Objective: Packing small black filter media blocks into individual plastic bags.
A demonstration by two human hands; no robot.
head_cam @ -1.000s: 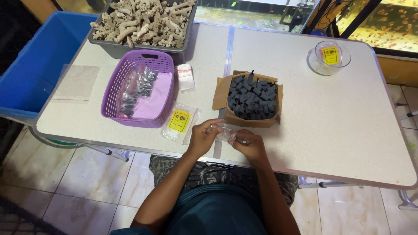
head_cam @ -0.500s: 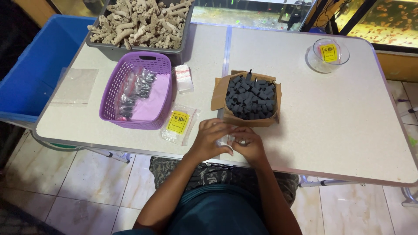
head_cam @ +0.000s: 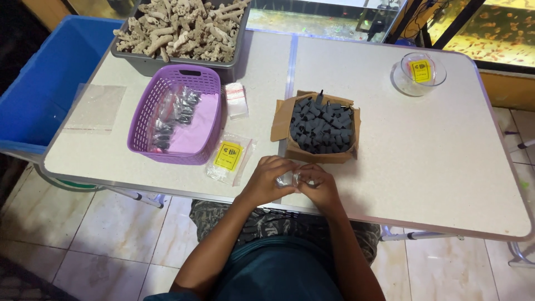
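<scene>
My left hand (head_cam: 268,179) and my right hand (head_cam: 318,185) meet at the near edge of the white table (head_cam: 446,167). Both pinch a small clear plastic bag (head_cam: 289,179) between their fingertips; what is inside it is hidden. Just beyond the hands stands an open cardboard box (head_cam: 283,120) packed with several small black cylinders (head_cam: 323,125). To the left of my left hand lies a clear packet with a yellow label (head_cam: 228,157).
A purple basket (head_cam: 146,128) holds several filled clear bags. A stack of small bags (head_cam: 236,99) lies next to it. A grey tub of pale coral pieces (head_cam: 184,25) sits at the back, a blue bin (head_cam: 39,83) at left, a clear round bowl (head_cam: 422,72) far right.
My hands have come closer together around the small clear bag, and the fingers have curled tighter over it. Nothing else on the table has moved.
</scene>
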